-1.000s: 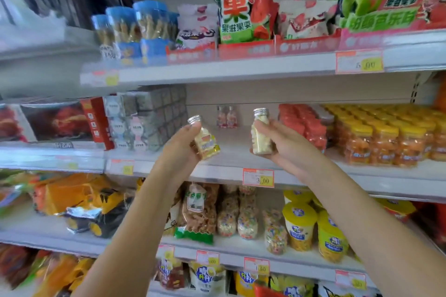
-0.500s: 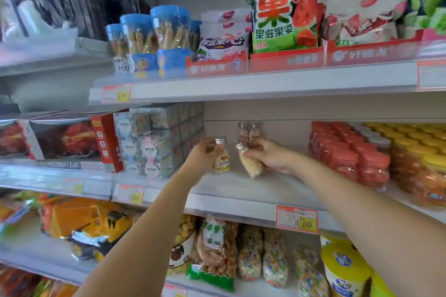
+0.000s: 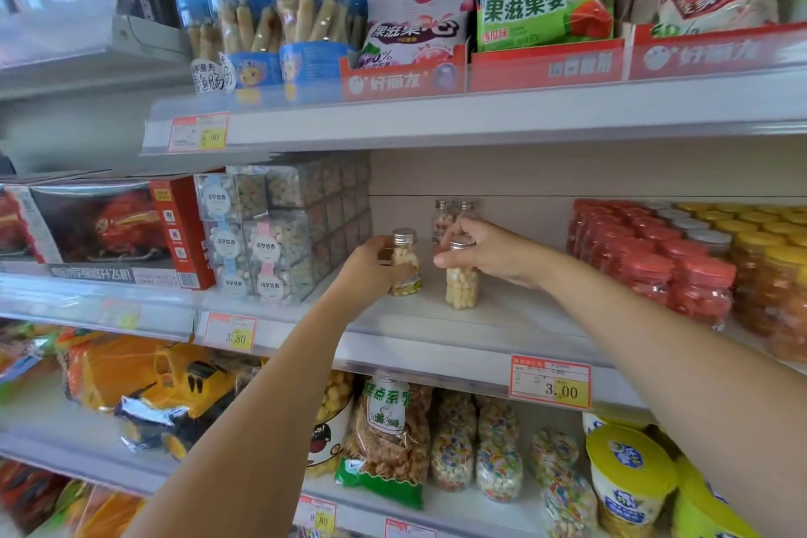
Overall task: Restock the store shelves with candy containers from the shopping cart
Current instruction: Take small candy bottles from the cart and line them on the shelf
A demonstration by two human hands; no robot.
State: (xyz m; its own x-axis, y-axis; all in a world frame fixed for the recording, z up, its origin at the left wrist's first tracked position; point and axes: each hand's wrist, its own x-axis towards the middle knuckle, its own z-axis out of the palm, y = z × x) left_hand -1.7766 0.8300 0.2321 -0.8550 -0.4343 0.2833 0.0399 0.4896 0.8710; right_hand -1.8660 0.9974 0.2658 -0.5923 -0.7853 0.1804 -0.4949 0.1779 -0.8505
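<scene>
Observed from the remote station, nearest first. My left arm and right arm reach up across the lower shelf, which carries bags and tubs of sweets. On the front rail of the middle shelf a price tag reads 3.00.

Past that rail, my left hand has its fingers curled round the body of the left bottle. The bottle is upright, its silver cap clear above the hand. Just beside it, my right hand grips the right bottle from above, fingers wrapped round the cap. That bottle is also upright, with pale candy visible inside.

The two bottles stand apart in the open stretch between the clear boxes and the red-lidded jars. Their bases are at the board; I cannot tell whether they rest on it.

Against the rear panel stand two back bottles, side by side and partly hidden by the right hand.
</scene>
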